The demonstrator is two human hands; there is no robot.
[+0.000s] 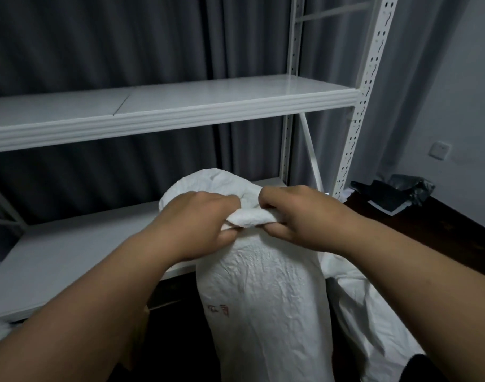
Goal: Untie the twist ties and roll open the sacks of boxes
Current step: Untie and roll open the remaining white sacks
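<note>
A white metal shelving unit [180,106] fills the upper and left parts of the frame, with dark grey curtains [98,42] hanging behind it. In the lower centre stands a white woven sack [263,299], upright and crinkled, its top reaching to the middle of the frame in front of the lower shelf; faint red marks show on its near face. A second slack white sack [373,312] lies just beside it at the lower right. Dark bags [392,194] sit on a dark surface at the right edge, below a wall switch [439,150].

Both hands are at the sack's mouth, close together. The left hand [202,219] and the right hand [296,216] each have fingers curled over a thick rolled cuff [249,219] of sack fabric, thumbs beneath it, pinching the roll between them.

No twist tie is visible, so the step in hand appears to be rolling the mouth open. To do it well, the roll should probably be turned outward and down evenly, hands then shifting apart round the rim so the cuff stays level. Pulling one side only would likely tip the sack. The boxes inside cannot be seen.
</note>
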